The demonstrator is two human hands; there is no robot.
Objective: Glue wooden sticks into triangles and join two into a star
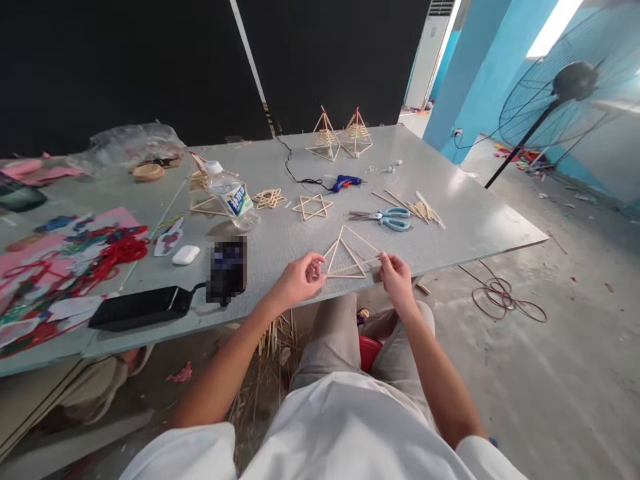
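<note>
A frame of thin wooden sticks (349,257), shaped like a triangle or small pyramid, rests on the grey table (465,200) near its front edge. My left hand (300,279) pinches the frame's left corner. My right hand (395,275) pinches its right corner. Both hands have their fingers closed on the sticks.
Scissors (385,218), a blue glue gun (346,181) with a black cord, loose sticks (423,210), a stick star (313,207), two stick pyramids (340,137), a plastic bottle (233,197), a white earbud case (186,255), a black power bank (140,308), red cords (107,257). A standing fan (570,93) is at the right.
</note>
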